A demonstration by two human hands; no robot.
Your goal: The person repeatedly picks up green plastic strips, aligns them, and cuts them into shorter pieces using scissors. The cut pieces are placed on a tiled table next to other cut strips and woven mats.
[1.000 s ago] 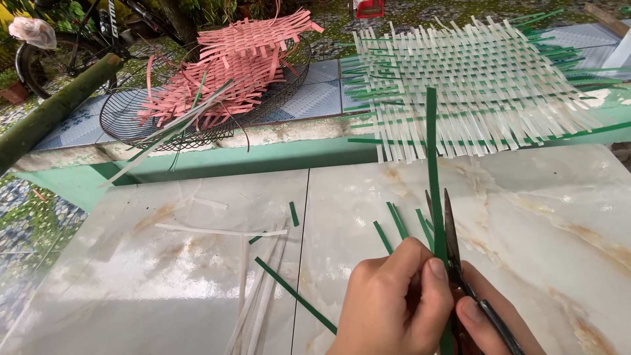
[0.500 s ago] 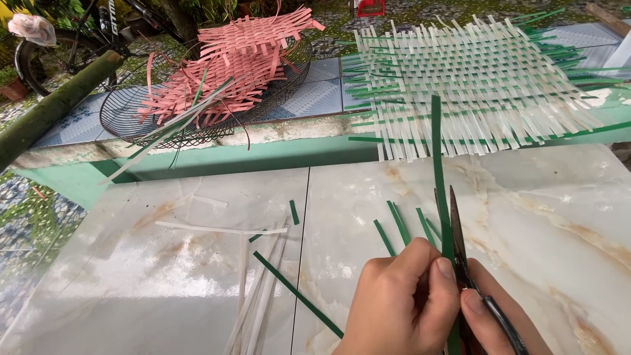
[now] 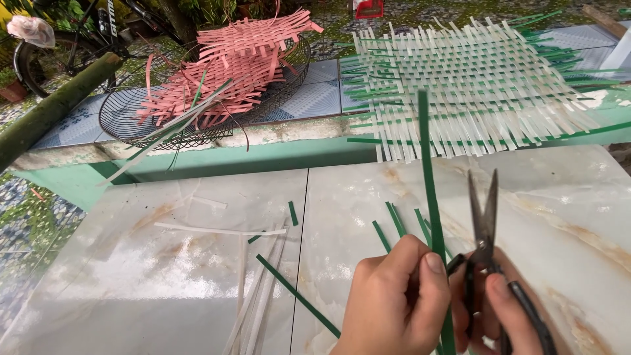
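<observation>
A glossy marble-patterned tabletop, cream with tan veins, fills the lower view; a thin seam runs down its middle. Lying on it are a long dark green strip set diagonally near the seam, several short green offcuts to its right, and pale translucent white strips fanned on the left half. At the far edge, the fringe of a woven white-and-green mat overlaps the tabletop.
</observation>
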